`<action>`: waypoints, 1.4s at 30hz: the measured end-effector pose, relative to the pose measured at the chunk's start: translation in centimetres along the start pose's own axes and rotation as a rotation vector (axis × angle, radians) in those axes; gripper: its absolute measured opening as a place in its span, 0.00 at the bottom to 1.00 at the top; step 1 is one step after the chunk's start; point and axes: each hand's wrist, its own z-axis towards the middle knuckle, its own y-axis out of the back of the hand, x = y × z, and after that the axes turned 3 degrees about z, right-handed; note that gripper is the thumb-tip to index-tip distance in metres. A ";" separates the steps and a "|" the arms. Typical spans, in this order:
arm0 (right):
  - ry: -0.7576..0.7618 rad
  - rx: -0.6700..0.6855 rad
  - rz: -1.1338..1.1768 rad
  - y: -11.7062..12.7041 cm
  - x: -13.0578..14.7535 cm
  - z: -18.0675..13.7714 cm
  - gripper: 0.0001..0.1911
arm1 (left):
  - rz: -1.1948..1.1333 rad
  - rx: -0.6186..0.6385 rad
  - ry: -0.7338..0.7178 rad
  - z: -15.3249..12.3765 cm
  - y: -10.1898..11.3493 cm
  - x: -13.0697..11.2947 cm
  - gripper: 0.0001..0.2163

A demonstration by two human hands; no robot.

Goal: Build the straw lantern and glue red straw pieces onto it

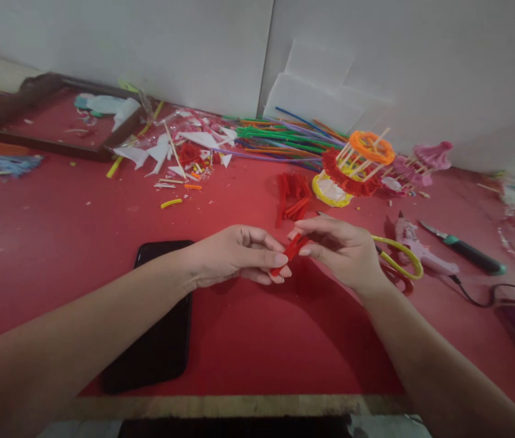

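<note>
Between my two hands is a small bundle of short red pipe cleaner pieces, bent or folded, held over the red table. My left hand pinches its lower end between thumb and fingers. At the upper end, my right hand has its thumb and fingertips closed on the red pieces. Just behind the hands lies a pile of cut red pipe cleaner pieces. Scissors with yellow handles lie beside my right hand, partly hidden by it. Below my left forearm is a black phone.
Long coloured pipe cleaners lie along the wall. An orange, red and yellow stick model stands before a pink one. To the right are a glue gun and a knife. Scraps and a dark-framed tray are left.
</note>
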 end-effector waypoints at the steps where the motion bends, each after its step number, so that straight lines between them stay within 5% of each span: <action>1: 0.035 0.020 -0.035 0.1 0.1 0.0 0.19 | -0.004 0.005 0.008 0.0 0.0 0.0 0.11; 6: 0.152 0.111 -0.166 0.7 0.6 0.2 0.15 | 0.017 0.052 0.055 -0.1 0.2 0.0 0.10; 18: -0.007 0.057 -0.197 0.7 0.6 0.0 0.04 | 0.156 -0.037 0.011 0.0 0.4 0.4 0.07; 23: -0.035 -0.008 -0.300 0.7 0.5 0.1 0.04 | 0.261 -0.216 -0.160 0.3 0.1 0.7 0.14; 27: -0.088 -0.092 -0.317 0.7 0.3 0.0 0.04 | 0.556 -0.353 -0.329 0.2 -0.2 1.1 0.24; 33: -0.128 -0.115 -0.263 0.5 0.4 -0.1 0.04 | 0.859 -0.431 -0.491 -0.2 -0.6 1.4 0.13; 42: -0.142 -0.103 -0.232 0.6 0.3 0.0 0.04 | 1.067 -0.435 -0.631 -0.2 -0.3 1.0 0.12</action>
